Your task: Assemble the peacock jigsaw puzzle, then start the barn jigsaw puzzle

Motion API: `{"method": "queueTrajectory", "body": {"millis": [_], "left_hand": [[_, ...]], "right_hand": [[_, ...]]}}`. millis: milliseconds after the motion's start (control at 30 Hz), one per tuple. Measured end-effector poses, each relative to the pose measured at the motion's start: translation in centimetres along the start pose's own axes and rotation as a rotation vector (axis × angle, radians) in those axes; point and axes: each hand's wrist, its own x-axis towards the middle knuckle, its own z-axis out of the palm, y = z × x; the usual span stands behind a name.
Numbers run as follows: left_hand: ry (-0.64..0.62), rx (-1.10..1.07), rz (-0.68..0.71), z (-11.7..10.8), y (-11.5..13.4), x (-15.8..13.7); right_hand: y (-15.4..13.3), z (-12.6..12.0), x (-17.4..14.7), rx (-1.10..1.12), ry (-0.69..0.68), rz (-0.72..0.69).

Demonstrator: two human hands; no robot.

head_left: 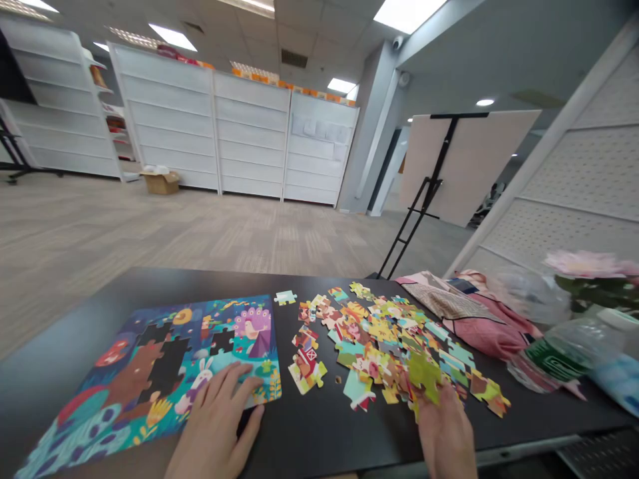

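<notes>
A partly assembled jigsaw puzzle (114,386) with animal pictures lies on the left of the dark table, with black gaps near the brown bear and beside the purple peacock. My left hand (219,412) rests flat on its lower right part, fingers stretched out, covering some of it. Over the front of a heap of loose puzzle pieces (379,332), my right hand (444,426) pinches a green puzzle piece (424,374). The fingertips of that hand are partly hidden behind the piece. Several joined pieces with a red barn (308,359) lie between the puzzle and the heap.
On the table's right stand a plastic bottle (564,352) with a green label and a pink flower (582,263), beside a pink cloth bag (479,319). A single light-blue piece (285,298) lies near the far edge. Beyond are a black easel (424,193) and white shelves (249,136).
</notes>
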Motion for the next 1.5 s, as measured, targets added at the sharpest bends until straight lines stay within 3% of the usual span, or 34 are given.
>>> {"method": "queueTrajectory", "body": {"millis": [100,233,300,400,500,600,800,967,1133,1200,1300,1500], "left_hand": [[0.0,-0.006,0.0,0.0,0.1,0.1],[-0.026,0.006,-0.007,-0.2,0.1,0.0],[-0.045,0.007,-0.012,-0.2,0.1,-0.1],[-0.054,-0.009,-0.017,-0.1,0.0,-0.2],[-0.054,-0.028,-0.018,-0.1,-0.1,-0.3],[-0.054,-0.027,-0.021,-0.2,0.0,-0.2],[-0.051,-0.024,-0.009,-0.4,0.1,0.2],[-0.05,0.001,0.008,-0.1,-0.2,0.0],[-0.073,0.016,0.033,0.5,-1.2,-0.3],[-0.064,0.026,0.011,0.8,-0.9,0.1],[-0.061,0.027,-0.01,1.6,1.5,1.5],[-0.243,-0.052,0.204,5.4,9.0,4.5]], "right_hand": [[-1.0,1.2,-0.4,0.14,0.024,0.062],[-0.9,1.0,-0.5,0.088,-0.004,-0.007],[-0.3,0.5,-0.4,-0.04,-0.015,-0.089],[0.2,0.4,-0.4,-0.416,-0.051,-0.259],[0.2,1.8,-0.8,-0.866,-0.352,-0.451],[-0.5,3.4,-1.4,-1.167,-0.653,-0.593],[-2.3,3.5,-2.0,-1.183,-0.898,-0.653],[-2.5,2.8,-2.1,-1.169,-0.827,-0.759],[-1.6,3.5,-2.8,-1.113,-0.916,-0.897],[-1.1,3.7,-3.0,-1.112,-0.85,-0.906],[-0.4,3.8,-3.1,-1.152,-0.706,-0.859],[0.4,3.1,-2.8,-1.163,-0.645,-0.859]]}}
